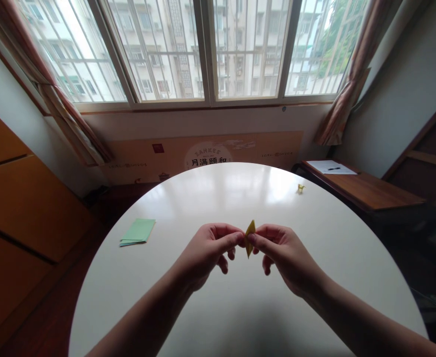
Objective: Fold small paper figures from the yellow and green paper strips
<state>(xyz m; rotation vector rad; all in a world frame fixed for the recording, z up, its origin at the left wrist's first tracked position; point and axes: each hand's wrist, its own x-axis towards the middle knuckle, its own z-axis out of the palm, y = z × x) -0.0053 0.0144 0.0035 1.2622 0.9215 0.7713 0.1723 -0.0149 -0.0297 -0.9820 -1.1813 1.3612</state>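
A small folded yellow paper point(249, 237) is being held upright in the air, just above the middle of a round white counter point(240, 312). The left hand point(206, 253) is pinching its left edge, grip closed on it with thumb and forefinger. The right hand point(283, 255) is grasping the opposite edge the same way. A crease seems to be getting worked, and any further fold is calling for fine fingertip control. Green sheets point(138, 232) are lying well off to the left. A tiny yellow folded figure point(300, 188) is sitting near the far right rim.

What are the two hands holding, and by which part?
A small folded yellow paper, pinched at its middle by the left hand and right hand.
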